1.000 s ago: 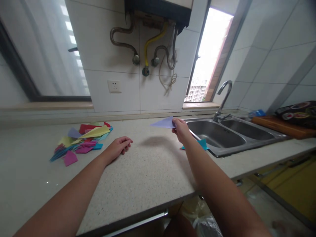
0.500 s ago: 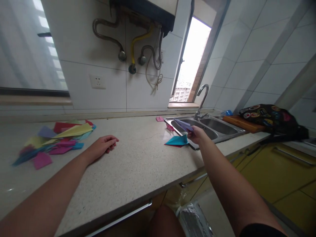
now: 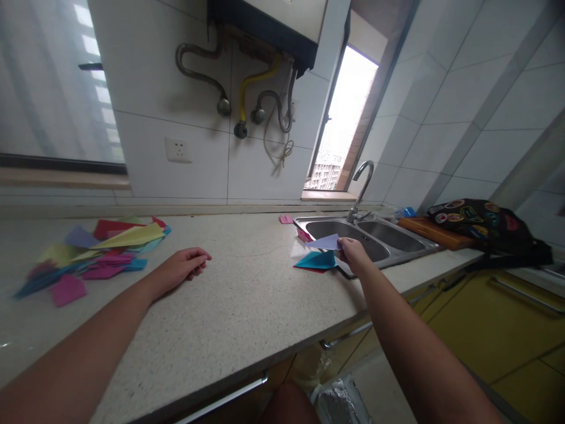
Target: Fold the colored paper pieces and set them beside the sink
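My right hand (image 3: 354, 254) pinches the back end of a lilac paper airplane (image 3: 325, 242), whose nose points left. It is held just above a blue paper airplane (image 3: 316, 259) at the front left corner of the sink, under which a strip of red paper shows. A pink folded paper (image 3: 303, 235) is at the sink's left edge. My left hand (image 3: 188, 268) rests on the counter, fingers curled in, with nothing visible in them. Left of it lies a pile of folded papers in several colours, including a yellow paper airplane (image 3: 130, 237) and a magenta piece (image 3: 69, 290).
A double-bowl steel sink (image 3: 426, 240) with a faucet (image 3: 362, 176) is set into the speckled counter (image 3: 229, 318). Small pink papers (image 3: 286, 219) lie near the wall. Farther right, a patched black bag (image 3: 481, 221) sits on a wooden board (image 3: 435, 231). Pipes hang beneath a wall heater (image 3: 269, 29).
My right hand has lowered the lilac paper airplane and turned it flatter, closer over the blue one. My left hand stays on the counter. The view has shifted slightly.
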A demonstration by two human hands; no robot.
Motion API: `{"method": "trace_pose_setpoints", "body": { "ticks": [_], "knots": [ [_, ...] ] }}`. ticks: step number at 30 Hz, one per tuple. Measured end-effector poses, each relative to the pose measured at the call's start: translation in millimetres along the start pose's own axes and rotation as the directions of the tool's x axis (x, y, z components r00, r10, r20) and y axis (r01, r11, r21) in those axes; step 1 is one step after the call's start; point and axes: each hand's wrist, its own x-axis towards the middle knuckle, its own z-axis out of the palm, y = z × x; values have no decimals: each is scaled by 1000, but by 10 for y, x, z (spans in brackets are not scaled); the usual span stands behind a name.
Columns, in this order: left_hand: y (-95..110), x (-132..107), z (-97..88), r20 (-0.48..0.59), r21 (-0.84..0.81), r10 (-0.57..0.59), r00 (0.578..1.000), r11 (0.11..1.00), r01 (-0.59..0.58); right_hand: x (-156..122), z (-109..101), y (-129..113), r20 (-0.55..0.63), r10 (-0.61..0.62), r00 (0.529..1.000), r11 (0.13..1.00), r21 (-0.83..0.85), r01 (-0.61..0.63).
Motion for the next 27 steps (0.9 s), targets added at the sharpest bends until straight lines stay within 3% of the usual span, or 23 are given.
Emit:
{"method": "trace_pose_setpoints", "body": {
  "ticks": [12, 27],
  "knots": [
    [-25, 11, -8, 32, 44, 0, 999, 999, -1, -103, -42, 152, 137, -172, 976, 977, -104, 187],
    [-54, 28, -20, 44, 56, -4, 999, 998, 2, 83, -44, 447, 167, -349, 922, 868, -315, 385]
  ]
}}
